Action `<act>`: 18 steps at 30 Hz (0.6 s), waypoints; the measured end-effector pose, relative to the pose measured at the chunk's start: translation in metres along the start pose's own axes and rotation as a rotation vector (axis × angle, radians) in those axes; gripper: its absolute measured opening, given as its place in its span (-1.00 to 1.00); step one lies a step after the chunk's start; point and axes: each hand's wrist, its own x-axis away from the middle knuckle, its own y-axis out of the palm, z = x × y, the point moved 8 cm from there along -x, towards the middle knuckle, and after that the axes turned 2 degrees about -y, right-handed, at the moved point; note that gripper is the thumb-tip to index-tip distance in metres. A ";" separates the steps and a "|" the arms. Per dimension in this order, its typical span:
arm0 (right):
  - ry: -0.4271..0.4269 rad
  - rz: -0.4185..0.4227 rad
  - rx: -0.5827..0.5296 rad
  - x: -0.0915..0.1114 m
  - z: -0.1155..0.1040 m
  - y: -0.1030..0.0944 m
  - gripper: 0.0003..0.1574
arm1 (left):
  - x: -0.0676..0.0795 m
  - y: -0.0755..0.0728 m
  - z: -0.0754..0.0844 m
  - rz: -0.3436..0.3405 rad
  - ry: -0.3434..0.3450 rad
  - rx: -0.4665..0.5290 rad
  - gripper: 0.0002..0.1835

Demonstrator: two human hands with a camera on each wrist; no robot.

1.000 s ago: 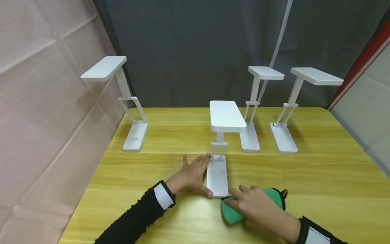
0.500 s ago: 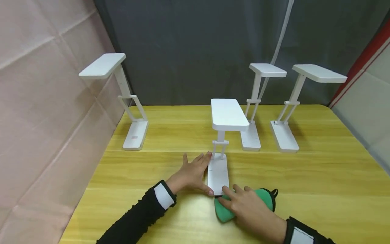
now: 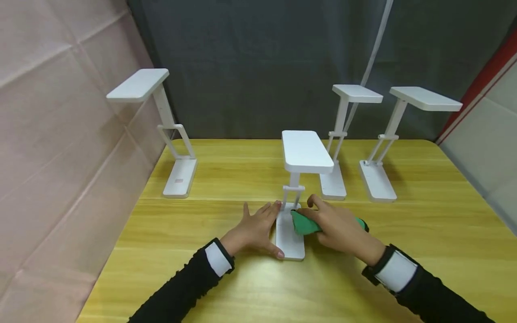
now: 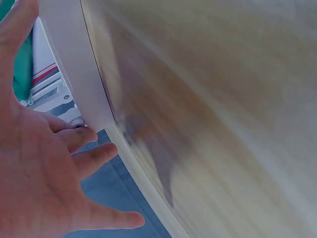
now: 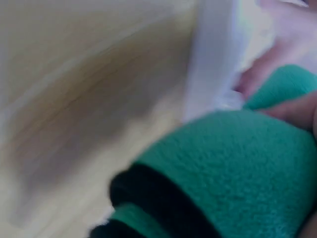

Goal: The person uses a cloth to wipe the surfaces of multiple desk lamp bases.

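The right hand (image 3: 338, 226) has its fingers bent around a bunched green cloth (image 3: 304, 223), pinching it so that a folded corner sticks out ahead; the right wrist view shows the cloth's black trim (image 5: 158, 198) and a finger laid along the fold. That corner lies over the right side of the white lamp base (image 3: 290, 244), near the foot of the lamp's two thin struts, and seems to touch the top face. The left hand (image 3: 255, 229) is spread wide and grasps nothing: its thumb rests at the near left corner of the base and its fingertips reach the far left side, beside the struts.

For wiping, this looks like a sound brace. Keeping the left palm low and the thumb firm against the corner should stop the base sliding on the wooden bench (image 3: 226, 179). Light, flat strokes toward the near end would suit best, with the cloth between fingertips and plastic throughout; pushing hard at the struts could tip or fold the lamp, since its broad white head (image 3: 308, 151) overhangs the base. Right knuckles should stay clear of that head when lifting.

Beyond, a left lamp (image 3: 139, 85) stands well apart, while a back lamp (image 3: 357, 93) and a far-right lamp (image 3: 426, 99) stand behind and to the right, out of the cloth's path.
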 end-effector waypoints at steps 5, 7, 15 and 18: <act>0.005 0.051 0.060 -0.010 0.006 0.027 -0.29 | 0.000 0.005 0.003 -0.001 0.012 0.025 0.46; 0.006 0.041 0.035 -0.007 0.004 0.032 -0.28 | 0.001 0.005 0.004 0.002 0.012 0.027 0.46; -0.058 -0.038 -0.099 0.019 -0.024 0.032 -0.25 | 0.000 0.002 0.001 0.015 0.006 0.002 0.47; -0.068 -0.081 -0.174 0.028 -0.031 0.032 -0.22 | -0.002 0.000 -0.001 0.023 0.007 0.002 0.48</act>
